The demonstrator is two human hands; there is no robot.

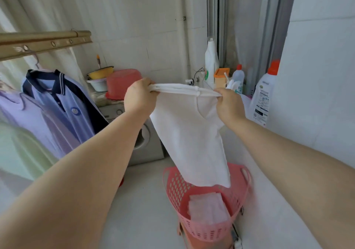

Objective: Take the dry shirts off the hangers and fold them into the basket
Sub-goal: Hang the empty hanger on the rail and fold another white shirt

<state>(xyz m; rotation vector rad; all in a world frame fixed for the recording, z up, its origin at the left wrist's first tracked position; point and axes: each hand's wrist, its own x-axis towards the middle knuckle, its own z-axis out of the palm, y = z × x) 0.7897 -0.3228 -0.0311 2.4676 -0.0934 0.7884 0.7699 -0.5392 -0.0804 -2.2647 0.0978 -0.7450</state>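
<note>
White shirt point(189, 133): holding it up by its top edge, which is gathered into a tight, rope-like band stretching between the two hands; gripping one end in the left hand point(140, 97), fingers curled round the bunched fabric, back of the hand turned toward the camera; clamping the other end in the right hand point(228, 104), fist closed over the gathered cloth; holding the hands apart with the band pulled taut, both bare forearms reaching forward and converging slightly; letting the rest of the thin, soft, matte cloth hang as a long smooth panel, a curved seam showing below the right hand; dangling its lower hem over the far side of the basket point(172, 187), contact impossible to judge; looking down into that pink plastic basket, round-rimmed, walls pierced with oval holes, a handle slot at the far rim; seeing a folded white cloth point(208, 208) lying flat inside as a neat rectangle; at left, seeing a light-blue polo shirt point(63, 110) with a navy striped collar hanging on a hanger point(36, 60) from a gold metal rail point(44, 41), a lilac garment point(23, 114) beside it; behind the left forearm, seeing a grey washing machine point(148, 145) and an upturned red plastic basin point(123, 83); at right, seeing a white detergent bottle point(263, 98) with an orange cap standing by the wall.
</note>
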